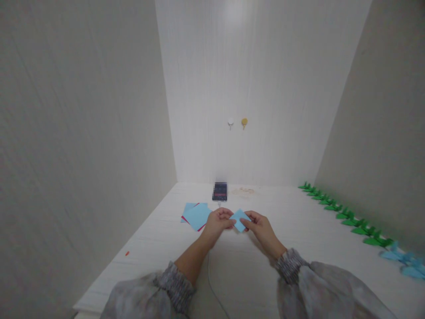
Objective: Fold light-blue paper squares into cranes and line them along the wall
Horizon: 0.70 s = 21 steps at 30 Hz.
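Note:
Between my two hands, raised above the white table, is a small light blue folded paper square, turned with its corners up and down. My left hand pinches its left corner between thumb and fingers. On the right corner, my right hand grips the same way, thumb in front. Beside my left hand lies a loose stack of blue paper sheets with red sheets peeking out at the edges. Part of that stack is hidden behind my left hand.
A phone stands at the table's back, with a white cable running forward. Green folded paper figures line the right side, then blue ones. An orange bit lies left. Two hooks hang on the back wall.

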Tool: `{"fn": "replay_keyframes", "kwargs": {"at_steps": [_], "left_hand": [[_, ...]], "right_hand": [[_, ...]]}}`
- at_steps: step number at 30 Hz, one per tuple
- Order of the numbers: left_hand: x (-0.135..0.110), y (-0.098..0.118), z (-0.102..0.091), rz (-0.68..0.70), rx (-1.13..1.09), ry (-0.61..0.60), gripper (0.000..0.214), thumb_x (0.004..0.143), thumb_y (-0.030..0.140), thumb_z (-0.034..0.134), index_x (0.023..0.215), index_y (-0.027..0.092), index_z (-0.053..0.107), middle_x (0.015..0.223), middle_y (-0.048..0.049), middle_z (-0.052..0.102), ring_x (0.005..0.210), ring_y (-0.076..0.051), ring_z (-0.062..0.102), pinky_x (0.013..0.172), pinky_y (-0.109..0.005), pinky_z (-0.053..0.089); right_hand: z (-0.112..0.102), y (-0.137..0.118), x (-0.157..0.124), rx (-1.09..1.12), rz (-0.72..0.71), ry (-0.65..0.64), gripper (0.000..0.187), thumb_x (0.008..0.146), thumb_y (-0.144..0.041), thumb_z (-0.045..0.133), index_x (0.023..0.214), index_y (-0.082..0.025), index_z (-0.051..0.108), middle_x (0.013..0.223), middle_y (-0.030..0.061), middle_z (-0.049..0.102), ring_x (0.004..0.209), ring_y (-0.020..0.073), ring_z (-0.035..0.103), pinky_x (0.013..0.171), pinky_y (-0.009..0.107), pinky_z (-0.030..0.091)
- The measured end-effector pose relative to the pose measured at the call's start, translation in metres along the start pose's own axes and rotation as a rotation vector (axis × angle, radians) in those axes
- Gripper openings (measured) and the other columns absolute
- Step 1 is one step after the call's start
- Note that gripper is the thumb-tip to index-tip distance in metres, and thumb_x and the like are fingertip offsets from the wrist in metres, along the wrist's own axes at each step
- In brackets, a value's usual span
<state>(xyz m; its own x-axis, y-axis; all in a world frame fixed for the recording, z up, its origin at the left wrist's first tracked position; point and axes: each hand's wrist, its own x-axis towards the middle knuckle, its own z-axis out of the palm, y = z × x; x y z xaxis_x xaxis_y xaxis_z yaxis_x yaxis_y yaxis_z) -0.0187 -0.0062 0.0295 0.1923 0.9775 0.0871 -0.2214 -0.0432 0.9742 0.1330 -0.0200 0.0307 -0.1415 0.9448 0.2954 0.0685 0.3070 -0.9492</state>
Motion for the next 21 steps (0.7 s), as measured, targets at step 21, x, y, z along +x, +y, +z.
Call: {"fn": "replay_keyframes", "kwargs": {"at_steps": [21], "left_hand": [[-0.0014, 0.0009, -0.0006, 0.015, -0.011, -0.073, 0.038, 0.048, 0.026, 0.07, 0.079, 0.013, 0.052, 0.067, -0.001, 0.057, 0.057, -0.011, 0.055, 0.052, -0.022, 0.044]], "right_hand": [[0.0023, -0.0044, -0.0014, 0.105, 0.006, -0.033, 0.04, 0.062, -0.031, 0.059, 0.098, -0.018, 0.05, 0.055, -0.0056, 0.047, 0.047, 0.0078, 0.044, 0.045, 0.021, 0.035]]}}
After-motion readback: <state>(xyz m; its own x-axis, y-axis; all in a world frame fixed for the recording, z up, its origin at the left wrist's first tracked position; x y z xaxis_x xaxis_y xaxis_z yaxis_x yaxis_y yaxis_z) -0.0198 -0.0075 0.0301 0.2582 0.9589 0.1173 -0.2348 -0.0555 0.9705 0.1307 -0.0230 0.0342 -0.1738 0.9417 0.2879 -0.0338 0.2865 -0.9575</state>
